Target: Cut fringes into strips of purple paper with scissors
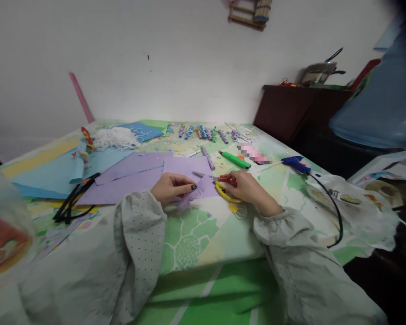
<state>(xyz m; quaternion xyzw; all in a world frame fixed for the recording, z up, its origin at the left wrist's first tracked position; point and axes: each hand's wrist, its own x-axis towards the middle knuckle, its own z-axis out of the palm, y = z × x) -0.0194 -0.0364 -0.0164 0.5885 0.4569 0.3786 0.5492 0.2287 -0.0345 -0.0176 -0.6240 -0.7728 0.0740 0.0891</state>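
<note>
Pinching fringed light-purple paper strip (197,193): left hand (171,188) | gripping red-and-yellow-handled metal scissors (219,188): right hand (244,186) | blue plastic glue gun (296,164) lies beyond right hand on floral-patterned surface (230,239)

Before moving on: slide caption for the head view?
Left hand holds fringed purple paper strip; right hand holds red-and-yellow-handled metal scissors.

White wall (189,54); maroon cabinet (287,108) (right side)

The fringed paper (198,191) looks matt, the scissors (215,179) metal-bladed with smooth plastic handles (223,193).
</note>
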